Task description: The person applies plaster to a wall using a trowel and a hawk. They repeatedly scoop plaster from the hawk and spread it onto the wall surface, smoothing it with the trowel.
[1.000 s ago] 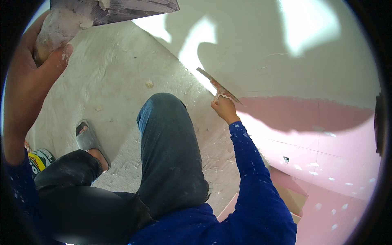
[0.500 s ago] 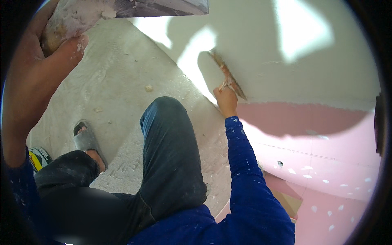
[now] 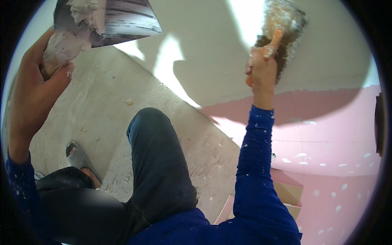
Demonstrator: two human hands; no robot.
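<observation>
My left hand [image 3: 34,94], at the upper left, is closed around the plaster-caked handle of a wide putty knife [image 3: 130,22]. A thick lump of whitish plaster [image 3: 86,12] sits on its dark metal blade. At the upper right, my right hand [image 3: 263,73] grips the orange handle of a plastering trowel [image 3: 292,30], whose broad blade is smeared with plaster. The trowel is at the wall's grey-white plaster coat [image 3: 212,61]; whether the blade presses flat cannot be made out. Below the coat, pink board [image 3: 326,110] shows along a ragged edge.
Dusty concrete floor [image 3: 102,81] meets the wall along a slanting line. White spots of filler [image 3: 302,159] dot the lower pink board. Tan board pieces [image 3: 288,192] lie by the wall at lower right. My bent knee [image 3: 157,151] and sandalled foot [image 3: 77,157] are below. Bright sunlight patches cross the wall.
My right hand has swept the trowel up and to the right, and its broad face now shows instead of its edge. The putty knife has tilted, showing more blade and plaster.
</observation>
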